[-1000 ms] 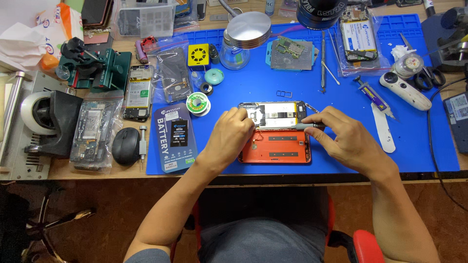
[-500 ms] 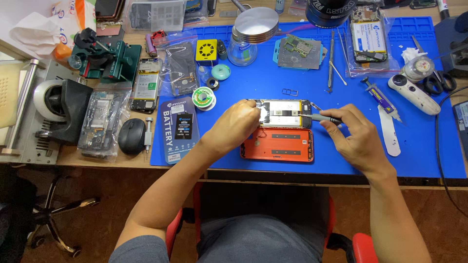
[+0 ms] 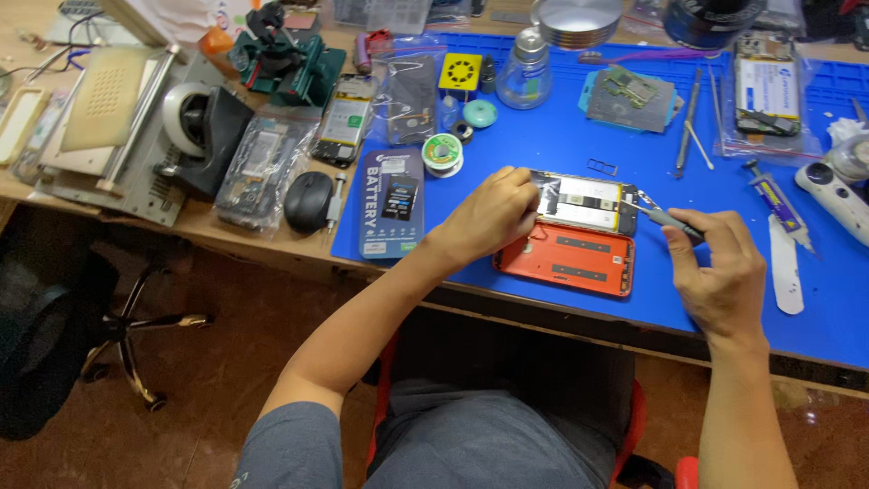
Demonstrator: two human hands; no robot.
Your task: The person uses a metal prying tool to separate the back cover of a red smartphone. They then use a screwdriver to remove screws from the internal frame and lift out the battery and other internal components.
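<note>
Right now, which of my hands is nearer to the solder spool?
Left. The left hand rests on the opened phone's left end, just right of and below the solder spool. The right hand holds a screwdriver past the phone's far end.

Open blue mat [image 3: 724, 299] runs bare along the near edge right of the orange back cover [image 3: 566, 258], and between the opened phone [image 3: 584, 201] and the circuit board [image 3: 632, 91] only a small SIM tray [image 3: 602, 167] lies. Left approach is blocked by the battery box [image 3: 391, 204], solder spool [image 3: 443, 148] and black mouse [image 3: 308, 201]. Right side is narrowed by the white spudger [image 3: 786, 263], syringe [image 3: 774, 195] and standing tweezers [image 3: 690, 122]; far edge crowded by glass bottle [image 3: 524, 77].
</note>
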